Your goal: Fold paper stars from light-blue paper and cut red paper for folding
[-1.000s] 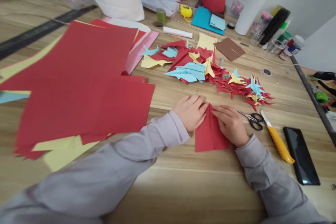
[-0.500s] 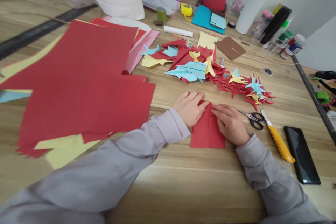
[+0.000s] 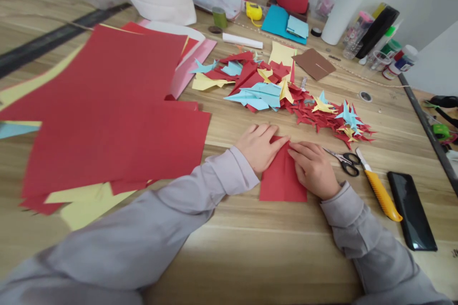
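Note:
A small red paper point(image 3: 282, 178) with a crease down its middle lies flat on the wooden table. My left hand point(image 3: 258, 147) rests on its upper left part, thumb reaching to the top edge. On the upper right side, my right hand point(image 3: 315, 167) has its fingers together and pinches the paper near the top. Both hands partly cover the sheet. Beyond them lies a heap of folded red, blue and yellow paper pieces point(image 3: 259, 95).
Large red sheets point(image 3: 118, 105) cover the left side. Scissors point(image 3: 347, 159), a yellow-handled knife point(image 3: 382, 195) and a black phone point(image 3: 411, 209) lie to the right. A brown paper point(image 3: 315, 64), a tape measure point(image 3: 254, 11) and bottles point(image 3: 402, 62) are farther back.
My left thumb has slid slightly to the right along the paper's top edge, towards my right fingertips. My right hand has barely moved.

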`<state>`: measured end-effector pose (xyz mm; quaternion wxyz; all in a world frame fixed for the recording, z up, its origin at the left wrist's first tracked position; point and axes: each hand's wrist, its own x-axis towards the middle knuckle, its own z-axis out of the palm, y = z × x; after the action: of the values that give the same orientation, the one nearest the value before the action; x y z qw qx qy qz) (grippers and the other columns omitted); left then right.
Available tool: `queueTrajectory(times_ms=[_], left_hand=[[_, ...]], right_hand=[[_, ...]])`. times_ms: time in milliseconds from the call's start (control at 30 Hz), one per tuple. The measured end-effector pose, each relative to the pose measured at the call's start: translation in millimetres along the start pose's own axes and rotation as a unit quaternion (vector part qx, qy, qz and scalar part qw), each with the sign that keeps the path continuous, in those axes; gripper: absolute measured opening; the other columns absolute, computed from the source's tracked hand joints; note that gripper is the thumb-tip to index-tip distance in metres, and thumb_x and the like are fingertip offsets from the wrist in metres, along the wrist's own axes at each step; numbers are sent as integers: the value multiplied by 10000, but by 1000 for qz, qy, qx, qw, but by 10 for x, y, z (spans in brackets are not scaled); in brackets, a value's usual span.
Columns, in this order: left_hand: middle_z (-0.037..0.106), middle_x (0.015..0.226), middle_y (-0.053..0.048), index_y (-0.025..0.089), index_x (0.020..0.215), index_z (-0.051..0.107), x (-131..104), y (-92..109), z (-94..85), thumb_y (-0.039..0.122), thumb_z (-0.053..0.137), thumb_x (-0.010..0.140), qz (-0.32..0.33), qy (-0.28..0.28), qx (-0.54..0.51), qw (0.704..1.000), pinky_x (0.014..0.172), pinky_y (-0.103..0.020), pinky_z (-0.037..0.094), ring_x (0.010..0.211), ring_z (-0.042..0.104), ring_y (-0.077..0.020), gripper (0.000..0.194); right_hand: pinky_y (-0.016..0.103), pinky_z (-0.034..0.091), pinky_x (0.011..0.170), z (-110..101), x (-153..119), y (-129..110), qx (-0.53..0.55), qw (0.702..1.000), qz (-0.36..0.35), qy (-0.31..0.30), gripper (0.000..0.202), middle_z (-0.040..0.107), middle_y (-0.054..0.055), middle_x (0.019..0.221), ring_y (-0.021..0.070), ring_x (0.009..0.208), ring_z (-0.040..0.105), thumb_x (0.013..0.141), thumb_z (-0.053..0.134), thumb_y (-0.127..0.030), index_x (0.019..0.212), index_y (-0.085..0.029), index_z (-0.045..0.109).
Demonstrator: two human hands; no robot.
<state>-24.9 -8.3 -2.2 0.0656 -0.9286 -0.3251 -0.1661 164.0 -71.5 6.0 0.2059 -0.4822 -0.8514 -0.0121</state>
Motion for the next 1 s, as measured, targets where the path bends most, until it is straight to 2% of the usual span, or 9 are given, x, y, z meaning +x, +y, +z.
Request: queueTrajectory(times_ms=[800,867,1000], left_hand=[[569,1219,-145,262,1196,600,-2,8,-1,308,385,907,-11,2,-12,1000,749,-417,378,1035,511,-295,362],[567,1228,-144,231,1206,592,2,10,-6,306,383,907,-17,-5,-12,1000,762,-424,378,1046,506,-297,373],[565,1234,-172,91,1250,538,13,17,-17,309,371,908,-33,-19,-14,999,787,-441,382,1058,493,-302,439]], right_hand=[[409,464,839,2,1,-3,-23,999,-27,7,283,675,104,1114,241,1011,564,850,472,-108,1041,-142,678],[408,464,840,3,3,-5,-23,999,-26,6,286,676,104,1113,239,1011,565,851,468,-106,1043,-141,678],[405,463,845,6,3,-8,-20,999,-24,5,290,676,105,1113,235,1017,562,852,466,-104,1049,-137,677]])
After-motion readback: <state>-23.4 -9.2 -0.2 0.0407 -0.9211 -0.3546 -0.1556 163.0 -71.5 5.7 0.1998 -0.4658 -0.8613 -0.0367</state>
